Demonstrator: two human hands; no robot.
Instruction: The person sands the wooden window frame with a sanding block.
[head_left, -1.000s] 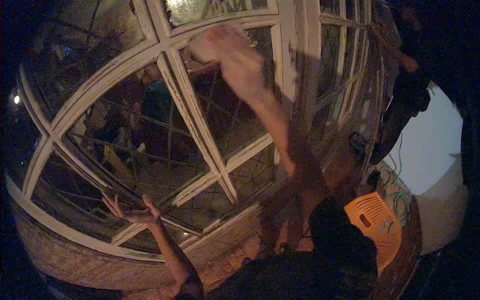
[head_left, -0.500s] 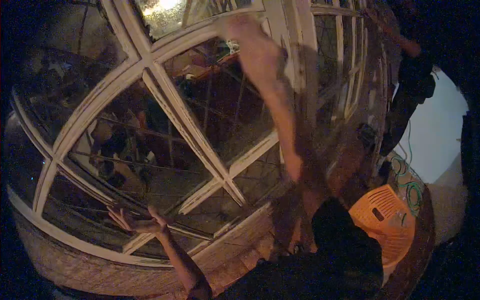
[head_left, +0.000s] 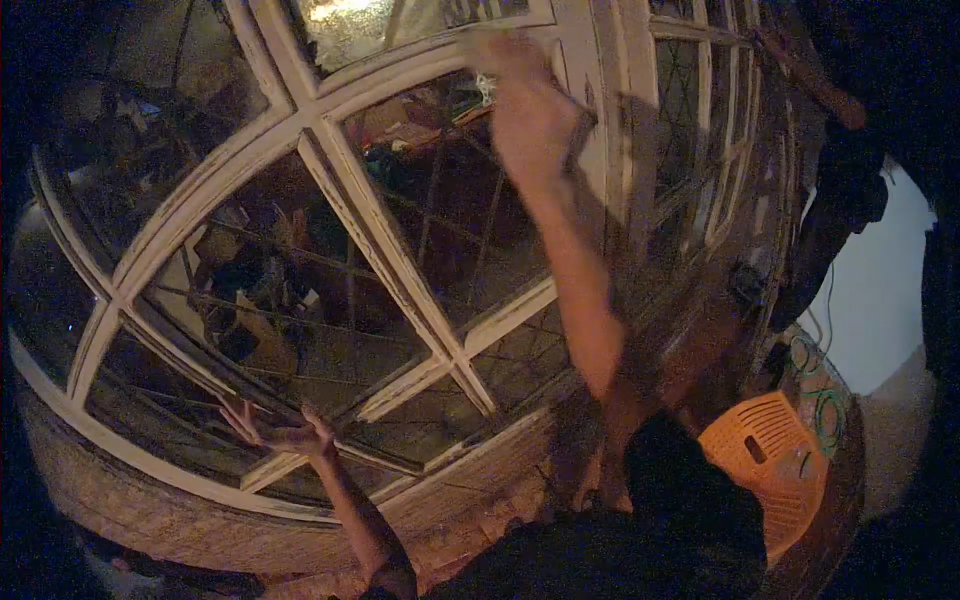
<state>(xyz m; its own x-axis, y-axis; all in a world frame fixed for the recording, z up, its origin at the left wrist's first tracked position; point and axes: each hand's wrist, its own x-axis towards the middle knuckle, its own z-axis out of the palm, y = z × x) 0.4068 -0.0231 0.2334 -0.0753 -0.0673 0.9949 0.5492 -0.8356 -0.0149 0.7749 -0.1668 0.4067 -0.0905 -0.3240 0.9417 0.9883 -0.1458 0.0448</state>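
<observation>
A large window frame with pale, worn paint and curved and crossing bars fills the left and middle of the view. My right hand is up at the top, curled over the curved upper bar near the thick upright, its fingertips blurred by motion. Whatever it may hold I cannot make out. Low on the left, my left hand lies with palm up and fingers spread, overlapping the lower bars near the bottom rail. Nothing shows in that palm. Behind the bars there is dark glass with a diamond-patterned grille.
At the right edge another person's arm reaches toward more window panes. An orange slotted plastic chair stands at my lower right, with a coiled green hose beside it. A brick ledge runs below the window.
The whole view has shifted slightly, so the window sits a little further right. My right hand stays blurred at the upper bar; my left hand keeps its place by the lower bars.
</observation>
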